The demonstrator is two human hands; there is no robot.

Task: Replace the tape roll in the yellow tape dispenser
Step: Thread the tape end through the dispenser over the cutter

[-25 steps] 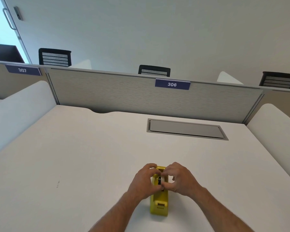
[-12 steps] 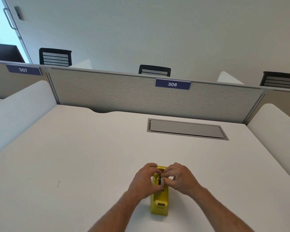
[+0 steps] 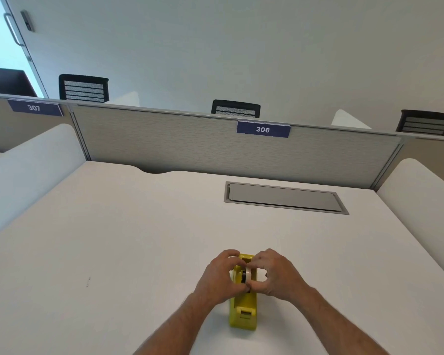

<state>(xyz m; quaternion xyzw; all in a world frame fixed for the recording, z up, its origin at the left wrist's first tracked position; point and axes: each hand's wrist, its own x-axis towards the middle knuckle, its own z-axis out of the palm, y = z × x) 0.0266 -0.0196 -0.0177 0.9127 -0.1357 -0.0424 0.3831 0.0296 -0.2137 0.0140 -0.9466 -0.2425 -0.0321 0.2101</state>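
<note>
Bare desk [image 3: 113,239] all around; both hands [image 3: 222,275] crowd the dispenser [image 3: 244,313].

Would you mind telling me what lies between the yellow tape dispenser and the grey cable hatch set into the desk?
Nothing: in the head view, only bare white desk separates the yellow tape dispenser from the grey cable hatch.

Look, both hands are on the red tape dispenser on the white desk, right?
Not quite: the tape dispenser is yellow, not red. The head view shows both the left hand and right hand on it, on the white desk.
</note>
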